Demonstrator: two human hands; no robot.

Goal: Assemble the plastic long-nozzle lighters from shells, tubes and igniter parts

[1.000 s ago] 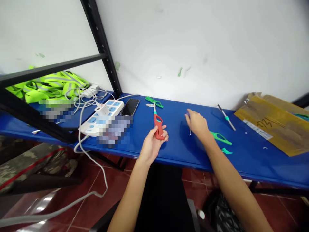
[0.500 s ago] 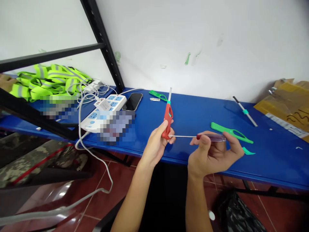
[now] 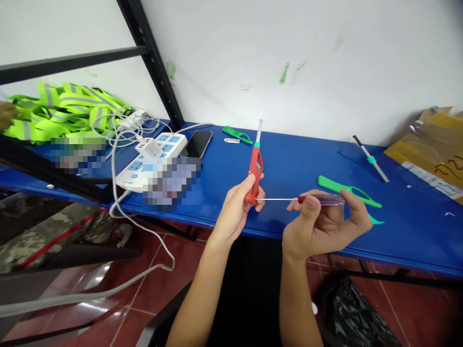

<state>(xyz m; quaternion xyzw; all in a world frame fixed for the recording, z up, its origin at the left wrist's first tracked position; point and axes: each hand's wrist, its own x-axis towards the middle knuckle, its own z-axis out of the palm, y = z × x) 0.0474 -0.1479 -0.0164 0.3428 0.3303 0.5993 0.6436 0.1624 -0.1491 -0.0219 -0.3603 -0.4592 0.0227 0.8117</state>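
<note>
My left hand (image 3: 237,205) is closed round the lower end of a red gas lighter (image 3: 254,166), whose metal tube points up and away. In my right hand (image 3: 321,226) lies a screwdriver (image 3: 320,199) with a clear handle and red collar, held between thumb and fingers. Its thin shaft runs left, and the tip meets the base of the lighter. Just beyond my right hand are a green lighter casing half (image 3: 338,188) and a small green curved piece (image 3: 376,220), partly hidden by the fingers.
On the blue table (image 3: 289,154) lie another green casing part (image 3: 231,132), a metal lighter tube (image 3: 371,159) and a phone (image 3: 197,144). A power strip (image 3: 170,140) with cables stands left, near a black rack post (image 3: 155,67). A cardboard box (image 3: 434,149) sits right. Yellow reflective straps (image 3: 68,111) and another person's hand (image 3: 7,114) are far left.
The view has tilted and shifted slightly. Both hands keep their holds, and the screwdriver tip stays at the lighter's base. The lighter leans a little more to the right.
</note>
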